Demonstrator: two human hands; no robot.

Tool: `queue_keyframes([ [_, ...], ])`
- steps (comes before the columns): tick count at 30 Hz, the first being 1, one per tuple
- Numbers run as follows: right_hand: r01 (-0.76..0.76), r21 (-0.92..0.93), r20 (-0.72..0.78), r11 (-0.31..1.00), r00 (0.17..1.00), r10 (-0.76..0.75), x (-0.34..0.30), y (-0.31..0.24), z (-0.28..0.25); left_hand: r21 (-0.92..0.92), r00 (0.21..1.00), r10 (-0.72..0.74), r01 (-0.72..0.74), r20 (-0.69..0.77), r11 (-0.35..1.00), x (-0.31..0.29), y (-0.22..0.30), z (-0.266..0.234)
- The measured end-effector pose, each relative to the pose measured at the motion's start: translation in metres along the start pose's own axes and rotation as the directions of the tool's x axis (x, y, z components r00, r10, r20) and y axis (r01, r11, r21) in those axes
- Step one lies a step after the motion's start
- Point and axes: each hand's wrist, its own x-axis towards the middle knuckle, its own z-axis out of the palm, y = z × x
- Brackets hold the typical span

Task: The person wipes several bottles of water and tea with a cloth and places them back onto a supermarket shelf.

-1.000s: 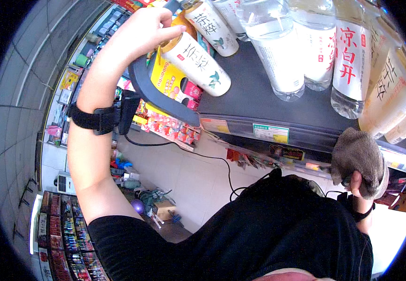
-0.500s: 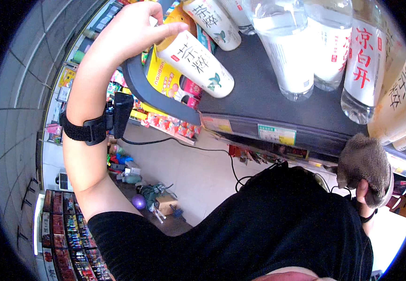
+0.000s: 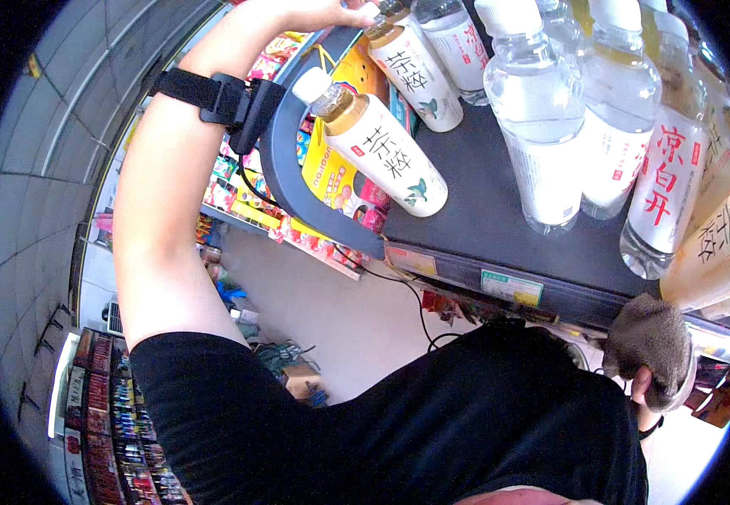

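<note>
The bottle (image 3: 415,77) at the left hand stands near the rounded end of the dark shelf (image 3: 466,198), its white cap up by the top of the view and its white label facing the person. The left hand (image 3: 331,12) is at that cap, with the thumb and a finger drawn close together against it; the top edge cuts off part of the hand, so I cannot tell how firmly it grips.

The right hand (image 3: 641,385) is closed around a grey-brown cloth (image 3: 651,341), held by the front edge of the shelf; I cannot tell whether the cloth touches it. Only the thumb shows clearly, pressed along the cloth.

A matching bottle (image 3: 394,156) stands nearer the person, just beside the curved rail (image 3: 285,172) at the shelf end. To the right are clear bottles (image 3: 541,139) with white caps and labels. A price tag (image 3: 512,288) sits on the shelf's front edge. Past the rail is a yellow packet (image 3: 331,172). A black strap (image 3: 205,97) circles the left forearm.
</note>
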Motion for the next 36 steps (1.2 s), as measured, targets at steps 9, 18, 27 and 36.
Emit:
queue_keyframes([
  [9,-0.020,0.049,-0.066,0.999,0.998,0.023,-0.005,0.009,0.004,-0.076,0.986,0.037,-0.024,0.165,0.997,-0.026,0.041,-0.022],
  [18,-0.010,0.084,-0.098,0.996,0.995,0.019,-0.007,0.009,0.008,-0.090,0.976,0.213,-0.209,0.039,0.974,-0.054,0.021,-0.012],
  [27,0.006,0.096,-0.113,0.995,0.994,0.005,-0.003,0.009,0.011,-0.178,0.979,0.186,-0.170,0.078,0.969,-0.041,0.006,-0.027],
  [36,0.028,0.151,-0.121,0.988,0.993,-0.010,-0.010,0.018,0.016,0.102,0.990,0.016,-0.031,0.141,0.994,0.067,-0.048,-0.014],
])
